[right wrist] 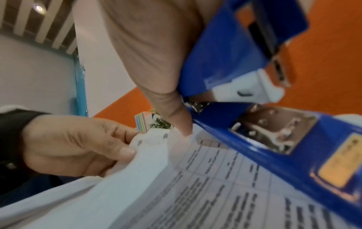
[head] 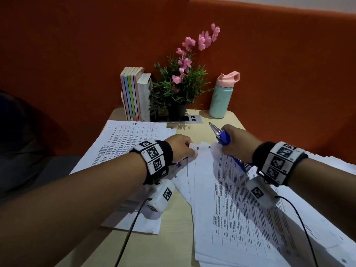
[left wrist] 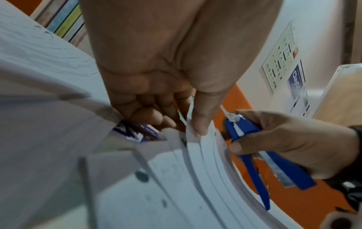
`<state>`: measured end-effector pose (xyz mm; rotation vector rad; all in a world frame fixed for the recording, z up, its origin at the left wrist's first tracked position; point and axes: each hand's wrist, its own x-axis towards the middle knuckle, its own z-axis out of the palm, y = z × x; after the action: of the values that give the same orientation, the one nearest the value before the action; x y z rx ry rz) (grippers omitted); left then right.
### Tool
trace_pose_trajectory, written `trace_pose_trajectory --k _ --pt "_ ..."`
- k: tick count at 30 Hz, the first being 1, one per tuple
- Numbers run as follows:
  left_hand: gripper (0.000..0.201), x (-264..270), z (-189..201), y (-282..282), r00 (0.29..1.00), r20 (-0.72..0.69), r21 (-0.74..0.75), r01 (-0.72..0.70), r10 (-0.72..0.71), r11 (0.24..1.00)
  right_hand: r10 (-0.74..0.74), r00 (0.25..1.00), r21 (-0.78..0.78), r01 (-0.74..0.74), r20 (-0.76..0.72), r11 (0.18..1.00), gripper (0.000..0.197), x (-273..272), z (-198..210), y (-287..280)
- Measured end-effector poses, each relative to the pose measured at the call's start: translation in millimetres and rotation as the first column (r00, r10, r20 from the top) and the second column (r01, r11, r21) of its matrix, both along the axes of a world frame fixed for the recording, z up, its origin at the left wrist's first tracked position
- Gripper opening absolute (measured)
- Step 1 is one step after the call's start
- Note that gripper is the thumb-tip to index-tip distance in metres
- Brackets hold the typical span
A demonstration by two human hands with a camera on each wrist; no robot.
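Observation:
A thick stack of printed sheets (head: 240, 199) lies on the right half of the table, its far corner lifted. My left hand (head: 192, 151) pinches that corner (left wrist: 195, 139) between thumb (left wrist: 201, 120) and curled fingers; the sheets fan apart there. My right hand (head: 224, 149) grips a blue stapler (head: 223, 137) just right of the corner, its metal nose pointing away from me. The right wrist view shows the stapler (right wrist: 274, 139) with top and base spread apart, and my right thumb (right wrist: 182, 124) touching the corner of the stack (right wrist: 195, 178).
More printed sheets (head: 125, 143) lie at the left. Upright books (head: 133, 93), a potted plant with pink flowers (head: 179, 83) and a mint bottle (head: 221, 95) stand along the far edge by the orange wall. A small blue box (left wrist: 137, 131) sits under the lifted sheets.

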<state>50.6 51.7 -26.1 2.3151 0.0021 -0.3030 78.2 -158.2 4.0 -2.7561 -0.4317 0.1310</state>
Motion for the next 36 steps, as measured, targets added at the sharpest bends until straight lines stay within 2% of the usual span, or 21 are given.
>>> trace_pose_trajectory --k 3,6,10,17,21,25,28,32,36 --pt "0.014 -0.3 -0.4 1.4 1.000 0.017 -0.053 -0.006 0.007 0.999 0.005 0.999 0.039 -0.006 0.036 0.999 0.024 3.4 -5.4 5.5" --pt "0.010 -0.8 -3.8 5.0 0.996 0.056 -0.184 -0.053 0.064 0.982 0.004 0.995 0.105 -0.014 0.096 0.994 0.023 1.2 -4.0 9.6" --pt "0.022 -2.3 -7.2 10.1 0.991 0.067 -0.304 -0.089 0.114 0.949 0.009 0.990 0.140 -0.030 0.142 0.990 0.023 -3.5 -3.6 16.1" --pt "0.031 -5.9 -1.0 2.0 0.981 0.174 -0.269 -0.032 0.081 0.963 0.065 0.975 0.247 -0.118 0.211 0.962 0.028 -14.5 -0.8 31.1" --pt "0.046 -9.1 4.0 -4.5 0.966 0.242 -0.261 -0.026 0.092 0.965 0.086 0.973 0.312 -0.152 0.215 0.938 0.029 -18.6 6.7 37.5" --pt "0.028 -7.0 1.6 1.4 0.966 0.236 -0.273 -0.041 0.108 0.961 0.071 0.986 0.392 -0.126 0.151 0.911 0.030 -18.6 14.7 29.5" --pt "0.026 -6.6 -2.8 6.3 0.968 0.221 -0.289 -0.049 0.116 0.956 0.034 0.993 0.424 -0.080 0.114 0.902 0.029 -15.4 17.1 18.5" --pt "0.027 -9.4 -1.6 4.6 0.977 0.189 -0.331 -0.028 0.096 0.943 0.023 0.988 0.356 -0.076 0.152 0.931 0.025 -12.9 11.1 16.2" --pt "0.011 -13.1 1.8 2.5 0.980 0.169 -0.386 -0.033 0.106 0.922 0.005 0.975 0.313 -0.077 0.224 0.947 0.025 -14.6 6.6 23.1"
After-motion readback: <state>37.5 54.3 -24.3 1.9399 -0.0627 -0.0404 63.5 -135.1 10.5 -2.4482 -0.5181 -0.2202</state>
